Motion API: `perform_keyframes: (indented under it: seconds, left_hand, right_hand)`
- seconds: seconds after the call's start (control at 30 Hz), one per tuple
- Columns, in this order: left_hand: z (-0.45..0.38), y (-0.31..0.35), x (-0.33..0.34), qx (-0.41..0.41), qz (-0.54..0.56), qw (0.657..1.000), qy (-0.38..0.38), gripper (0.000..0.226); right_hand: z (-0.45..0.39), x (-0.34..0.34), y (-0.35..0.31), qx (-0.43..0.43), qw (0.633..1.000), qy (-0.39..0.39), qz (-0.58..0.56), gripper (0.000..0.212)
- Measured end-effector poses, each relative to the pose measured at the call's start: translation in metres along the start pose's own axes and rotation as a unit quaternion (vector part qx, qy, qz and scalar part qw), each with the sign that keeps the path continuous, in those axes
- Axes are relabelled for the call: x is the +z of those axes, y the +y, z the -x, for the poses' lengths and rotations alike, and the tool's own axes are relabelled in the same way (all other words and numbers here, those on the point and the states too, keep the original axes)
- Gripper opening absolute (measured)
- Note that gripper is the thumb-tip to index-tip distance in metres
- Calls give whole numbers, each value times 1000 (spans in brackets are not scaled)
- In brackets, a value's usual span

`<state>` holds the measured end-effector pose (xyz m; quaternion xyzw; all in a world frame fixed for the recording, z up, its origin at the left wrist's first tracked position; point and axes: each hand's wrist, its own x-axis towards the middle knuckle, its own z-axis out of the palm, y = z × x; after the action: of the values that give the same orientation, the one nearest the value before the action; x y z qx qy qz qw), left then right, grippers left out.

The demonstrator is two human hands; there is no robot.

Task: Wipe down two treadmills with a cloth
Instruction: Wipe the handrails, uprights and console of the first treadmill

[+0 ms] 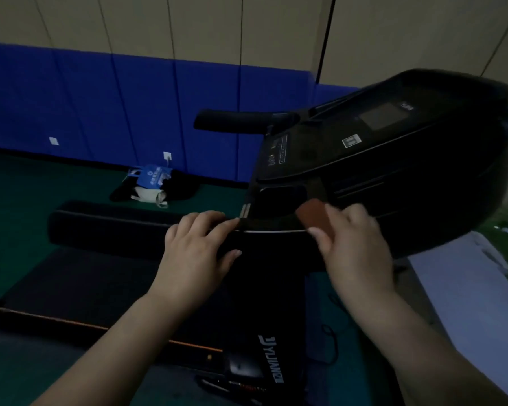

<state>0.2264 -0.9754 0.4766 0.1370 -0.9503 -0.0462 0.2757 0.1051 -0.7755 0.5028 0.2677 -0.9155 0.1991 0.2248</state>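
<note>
Two hands: both at the front of a black treadmill (393, 171) in a dimly lit room, seen from the head camera.
Right hand (355, 250): fingers curled round a reddish-brown cloth (313, 213), thumb along its near edge, pressing it against the lower rim of the console.
Cloth: folded to a small pad, jutting out above and to the left of the fingers that hold it, touching the dark plastic just below the console's recessed tray.
Left hand (197, 247): palm down on the padded handlebar (109, 230), fingers laid over the top and thumb toward the console; how firmly it holds cannot be told.
Between the hands: a thin silver trim line along the console's edge.
Above the cloth: the console's grey display (381, 115) and rows of small buttons, with a second handlebar (241, 120) jutting left.
Below the wrists: the running deck (100, 291) with an orange side stripe and a white brand mark.
Beyond the left hand: bags (153, 183) on the green floor (27, 186) by a blue padded wall (100, 98).
</note>
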Motion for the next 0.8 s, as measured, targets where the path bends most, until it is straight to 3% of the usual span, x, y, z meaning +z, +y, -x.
perform_keyframes:
  seconds: [0.13,0.27,0.33,0.47,0.7,0.8]
  left_hand:
    - [-14,-45,0,44,-1,999,-8,51]
    - [-32,-96,-6,106,-10,994,-13,48]
    - [-44,-108,-7,130,-17,990,-51,51]
    - [-60,-116,-4,172,-1,978,-119,53]
    - [-73,-128,2,173,62,973,-139,49]
    - [-74,-128,3,167,69,973,-142,50]
  right_hand:
    - [7,33,-56,-25,999,-2,39,48]
    - [-14,29,-42,132,987,58,74,43]
    - [-17,31,-53,169,981,73,67,44]
    - [-9,63,-114,98,991,32,88,48]
    - [-20,41,-74,200,971,95,89,46]
    - [-15,67,-120,133,989,35,55,45]
